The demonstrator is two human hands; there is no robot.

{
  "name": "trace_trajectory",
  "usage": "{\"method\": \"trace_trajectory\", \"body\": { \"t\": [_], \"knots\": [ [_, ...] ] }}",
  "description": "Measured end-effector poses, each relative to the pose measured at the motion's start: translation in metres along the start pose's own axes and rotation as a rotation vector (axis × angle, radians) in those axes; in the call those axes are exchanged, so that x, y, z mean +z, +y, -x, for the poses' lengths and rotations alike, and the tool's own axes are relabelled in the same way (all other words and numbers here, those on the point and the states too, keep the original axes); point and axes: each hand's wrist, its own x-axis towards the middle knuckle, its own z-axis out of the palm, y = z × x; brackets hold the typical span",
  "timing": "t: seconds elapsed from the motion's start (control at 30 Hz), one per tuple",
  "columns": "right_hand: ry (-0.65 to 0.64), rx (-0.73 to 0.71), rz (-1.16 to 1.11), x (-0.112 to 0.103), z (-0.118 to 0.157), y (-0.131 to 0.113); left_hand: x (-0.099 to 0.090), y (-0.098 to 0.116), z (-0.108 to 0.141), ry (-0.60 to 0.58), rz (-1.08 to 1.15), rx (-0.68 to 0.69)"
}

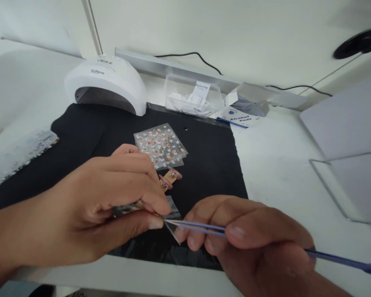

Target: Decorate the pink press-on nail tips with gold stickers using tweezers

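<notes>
Thumb and forefinger of my left hand (120, 194) are pinched on a clear plastic sheet (174, 212). Much of that sheet is hidden by the fingers. My right hand (247, 235) grips purple tweezers (204, 228), whose fine tips touch the left thumb and fingertip at the sheet. Whether a small piece sits between those tips, I cannot tell. Just beyond my left fingers, pinkish false nails (174, 173) are mounted on a yellowish stand (170, 180). Behind them lie overlapping clear sticker sheets (160, 144) with small white and red figures.
A white nail lamp (108, 78) stands at the back left of a black mat (210, 165). Behind the mat are a clear tub (170, 88) of alcohol pad packets and an opened alcohol pads box (239, 117). Clear packaging (21, 154) lies left; a wire frame (327, 189) stands right.
</notes>
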Motion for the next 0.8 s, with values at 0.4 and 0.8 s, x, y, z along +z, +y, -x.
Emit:
{"method": "trace_trajectory", "body": {
  "t": [0.4,0.8],
  "knots": [
    [0.009,-0.032,-0.007,-0.003,0.001,0.008,-0.003,-0.001,-0.002,-0.060,0.012,0.001],
    [-0.081,-0.088,0.114,-0.014,0.002,0.007,0.000,0.001,-0.003,-0.004,-0.005,-0.064]
  ]
}}
